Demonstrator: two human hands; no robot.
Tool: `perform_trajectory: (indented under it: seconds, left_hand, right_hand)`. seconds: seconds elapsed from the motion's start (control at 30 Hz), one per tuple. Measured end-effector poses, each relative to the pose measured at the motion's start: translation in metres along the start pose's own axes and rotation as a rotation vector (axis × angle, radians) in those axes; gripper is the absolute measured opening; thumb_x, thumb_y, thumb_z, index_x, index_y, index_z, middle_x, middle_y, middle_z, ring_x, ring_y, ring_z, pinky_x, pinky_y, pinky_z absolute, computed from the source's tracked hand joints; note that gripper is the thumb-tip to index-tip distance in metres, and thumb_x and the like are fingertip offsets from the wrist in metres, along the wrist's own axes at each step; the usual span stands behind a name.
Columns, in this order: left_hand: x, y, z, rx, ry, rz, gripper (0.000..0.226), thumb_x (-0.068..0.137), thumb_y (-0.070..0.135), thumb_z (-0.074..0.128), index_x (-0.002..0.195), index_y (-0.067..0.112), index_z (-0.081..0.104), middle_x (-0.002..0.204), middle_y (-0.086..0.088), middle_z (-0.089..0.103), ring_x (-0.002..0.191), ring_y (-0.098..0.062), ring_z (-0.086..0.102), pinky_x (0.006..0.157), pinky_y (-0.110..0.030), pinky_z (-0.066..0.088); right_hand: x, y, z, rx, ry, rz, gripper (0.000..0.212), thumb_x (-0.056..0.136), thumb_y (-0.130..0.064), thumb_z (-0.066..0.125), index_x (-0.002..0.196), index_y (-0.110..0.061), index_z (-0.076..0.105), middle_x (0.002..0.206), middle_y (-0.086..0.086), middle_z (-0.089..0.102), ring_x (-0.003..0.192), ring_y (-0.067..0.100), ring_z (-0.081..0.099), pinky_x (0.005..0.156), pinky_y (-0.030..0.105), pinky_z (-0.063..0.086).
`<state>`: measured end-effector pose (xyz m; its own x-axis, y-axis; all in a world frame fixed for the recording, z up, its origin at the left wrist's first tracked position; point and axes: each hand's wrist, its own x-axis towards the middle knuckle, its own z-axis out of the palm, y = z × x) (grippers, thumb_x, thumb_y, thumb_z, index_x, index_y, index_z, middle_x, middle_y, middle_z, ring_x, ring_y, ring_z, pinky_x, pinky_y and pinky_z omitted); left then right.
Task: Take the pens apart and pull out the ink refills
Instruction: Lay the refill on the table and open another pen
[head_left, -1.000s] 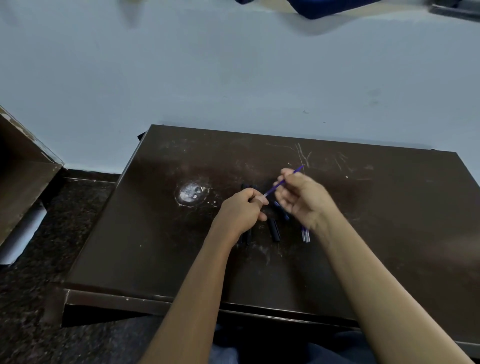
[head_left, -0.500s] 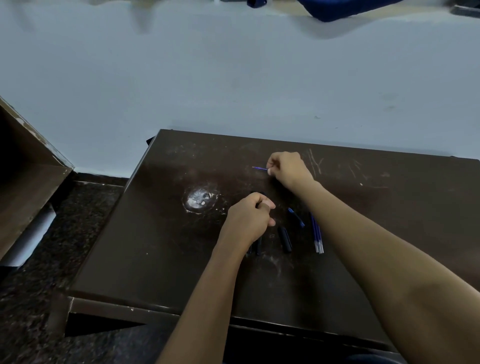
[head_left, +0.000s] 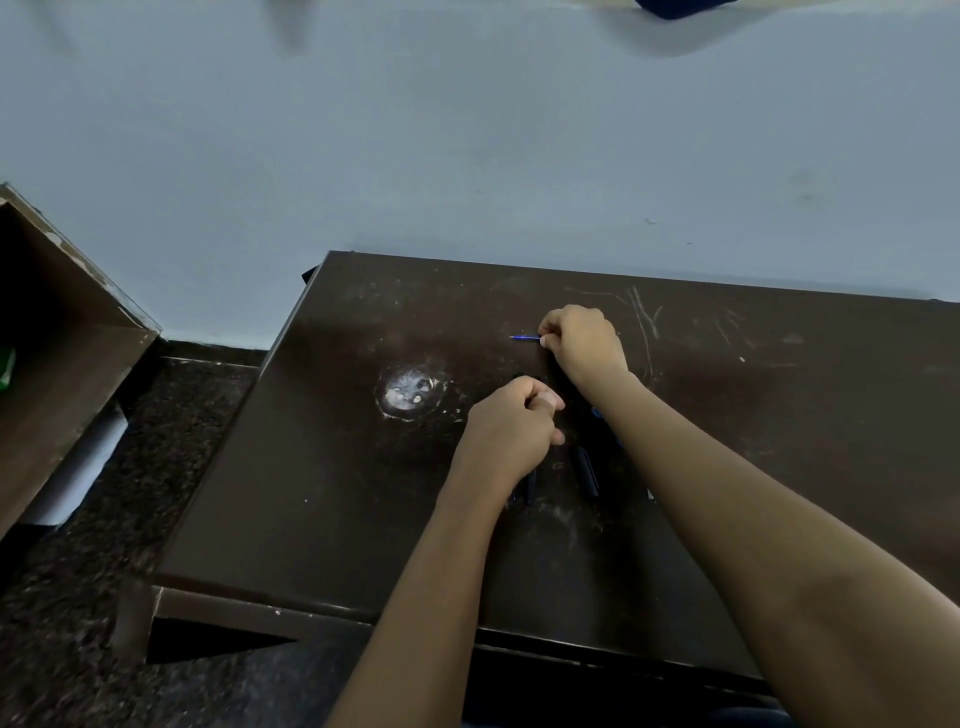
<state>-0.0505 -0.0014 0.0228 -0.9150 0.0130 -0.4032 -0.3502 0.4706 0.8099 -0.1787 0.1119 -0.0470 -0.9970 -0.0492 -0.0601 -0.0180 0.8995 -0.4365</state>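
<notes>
The right hand (head_left: 584, 343) pinches a thin blue ink refill (head_left: 524, 338), its tip poking out leftward just above the scratched dark brown tabletop (head_left: 322, 467), while nearer the body the left hand (head_left: 511, 423) is clenched over black pen barrels (head_left: 584, 470) lying beside it.

A dark brown desk (head_left: 322, 493) stands against a pale blue-grey wall (head_left: 467, 145), its far edge touching the wall's foot. The top is worn: a round whitish scuffed patch (head_left: 409, 392) sits left of the middle, and thin pale scratches (head_left: 644, 317) run near the far edge toward the right corner. Below the desk's left edge lies a dark speckled floor (head_left: 104, 597). At the far left a brown wooden cabinet (head_left: 57, 374) stands at an angle. Light is dim and even, with soft shadows high on the wall.
</notes>
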Motion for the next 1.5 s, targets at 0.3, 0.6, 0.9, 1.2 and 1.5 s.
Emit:
perform_trajectory:
  seconds: [0.3, 0.6, 0.9, 1.2, 1.5]
  left_hand:
    - [0.001, 0.0, 0.001, -0.009, 0.004, 0.002, 0.021, 0.099, 0.025, 0.04, 0.095, 0.028, 0.061, 0.071, 0.007, 0.065, 0.07, -0.003, 0.05, 0.059, -0.021, 0.034]
    - [0.002, 0.001, 0.003, 0.002, 0.004, -0.018, 0.021, 0.099, 0.026, 0.04, 0.099, 0.026, 0.061, 0.073, 0.008, 0.066, 0.062, -0.003, 0.048, 0.054, -0.022, 0.033]
    - [-0.001, 0.006, -0.001, 0.023, 0.026, -0.105, 0.022, 0.097, 0.017, 0.042, 0.11, 0.014, 0.06, 0.095, 0.001, 0.069, 0.074, -0.003, 0.049, 0.078, -0.029, 0.041]
    - [-0.012, 0.019, 0.003, 0.073, 0.036, -0.109, 0.017, 0.093, 0.016, 0.049, 0.105, 0.016, 0.061, 0.112, -0.005, 0.067, 0.107, -0.028, 0.06, 0.082, -0.038, 0.046]
    - [-0.011, 0.018, 0.003, 0.061, 0.067, -0.058, 0.019, 0.096, 0.018, 0.041, 0.099, 0.019, 0.06, 0.082, 0.007, 0.068, 0.071, -0.007, 0.049, 0.077, -0.029, 0.04]
  right_hand:
    - [-0.001, -0.001, -0.002, 0.023, -0.01, 0.021, 0.02, 0.093, -0.015, 0.056, 0.109, -0.013, 0.068, 0.111, 0.011, 0.067, 0.102, 0.031, 0.062, 0.084, 0.038, 0.05]
    - [-0.004, -0.004, -0.012, -0.017, 0.026, -0.015, 0.024, 0.091, -0.015, 0.055, 0.114, -0.011, 0.064, 0.118, 0.01, 0.06, 0.109, 0.031, 0.057, 0.087, 0.041, 0.049]
    - [-0.042, 0.027, -0.061, 0.19, 0.073, 0.261, 0.012, 0.085, -0.01, 0.059, 0.083, -0.015, 0.07, 0.099, 0.011, 0.07, 0.091, 0.03, 0.067, 0.085, 0.044, 0.055]
    - [-0.096, 0.03, -0.045, -0.026, -0.149, 0.305, 0.022, 0.078, -0.026, 0.073, 0.095, -0.012, 0.07, 0.102, 0.012, 0.066, 0.092, 0.032, 0.066, 0.08, 0.044, 0.057]
    - [-0.097, 0.009, -0.022, -0.066, -0.217, 0.224, 0.032, 0.086, -0.027, 0.066, 0.111, -0.008, 0.06, 0.111, 0.013, 0.06, 0.098, 0.032, 0.063, 0.076, 0.039, 0.053]
